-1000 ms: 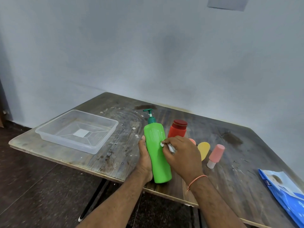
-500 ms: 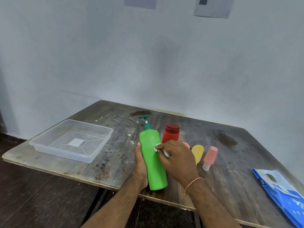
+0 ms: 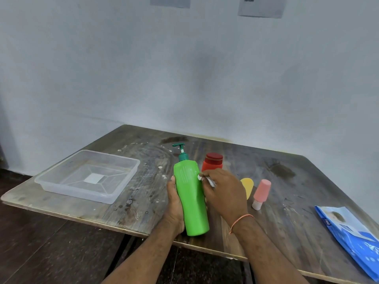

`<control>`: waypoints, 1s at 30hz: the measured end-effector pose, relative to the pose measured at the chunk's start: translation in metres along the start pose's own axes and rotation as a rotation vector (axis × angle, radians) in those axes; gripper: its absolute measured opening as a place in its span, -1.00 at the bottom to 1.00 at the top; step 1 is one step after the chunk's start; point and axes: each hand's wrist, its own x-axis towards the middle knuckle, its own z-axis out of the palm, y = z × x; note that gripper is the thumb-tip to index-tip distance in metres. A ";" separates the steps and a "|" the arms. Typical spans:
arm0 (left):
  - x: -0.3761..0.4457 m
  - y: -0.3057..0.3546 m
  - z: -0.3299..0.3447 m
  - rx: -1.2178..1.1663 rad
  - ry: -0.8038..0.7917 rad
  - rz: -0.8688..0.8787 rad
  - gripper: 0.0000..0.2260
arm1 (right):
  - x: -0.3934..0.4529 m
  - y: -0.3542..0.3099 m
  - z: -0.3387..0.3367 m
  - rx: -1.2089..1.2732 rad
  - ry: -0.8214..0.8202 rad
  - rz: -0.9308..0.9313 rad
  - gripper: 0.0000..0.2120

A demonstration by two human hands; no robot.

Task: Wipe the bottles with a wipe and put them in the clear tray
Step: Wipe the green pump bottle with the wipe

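- Green pump bottle (image 3: 190, 198) was tilted over the near edge of the table (image 3: 307, 181), pump pointing away from us, well apart from the clear tray (image 3: 90, 177) on the left, which held no bottle.
- Our left hand (image 3: 174, 203) gripped its left side, fingers curled behind, thumb up the body.
- Our right hand (image 3: 223, 191) pinched a small white wipe (image 3: 200, 177), pressed on the upper right shoulder.
- Judgement: firm grip low down, long strokes, turn the bottle so the back gets wiped too.
- Red bottle (image 3: 212, 163), yellow bottle (image 3: 247, 186) and pink bottle (image 3: 261, 192) waited unwiped, we judged.
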 end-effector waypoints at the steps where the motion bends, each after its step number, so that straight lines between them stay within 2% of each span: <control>1: -0.001 0.001 0.001 -0.004 0.001 0.002 -0.24 | 0.001 -0.001 0.001 0.015 -0.006 -0.006 -0.83; 4: -0.003 0.002 0.001 -0.015 0.002 0.020 -0.25 | -0.003 -0.004 0.001 0.052 -0.049 -0.053 -0.82; 7: -0.004 0.003 0.003 -0.008 -0.003 0.029 -0.20 | -0.003 -0.001 -0.003 0.017 -0.030 -0.036 -0.79; 10: -0.005 0.002 0.004 0.021 -0.014 0.024 -0.21 | 0.005 0.000 0.002 0.020 -0.004 -0.012 -0.85; 15: -0.006 0.004 0.003 0.010 -0.018 0.028 -0.24 | 0.006 -0.005 0.001 0.031 -0.032 -0.076 -0.82; 30: -0.005 0.003 0.003 0.039 -0.026 0.014 -0.19 | 0.017 -0.001 0.004 0.033 0.011 -0.036 -0.84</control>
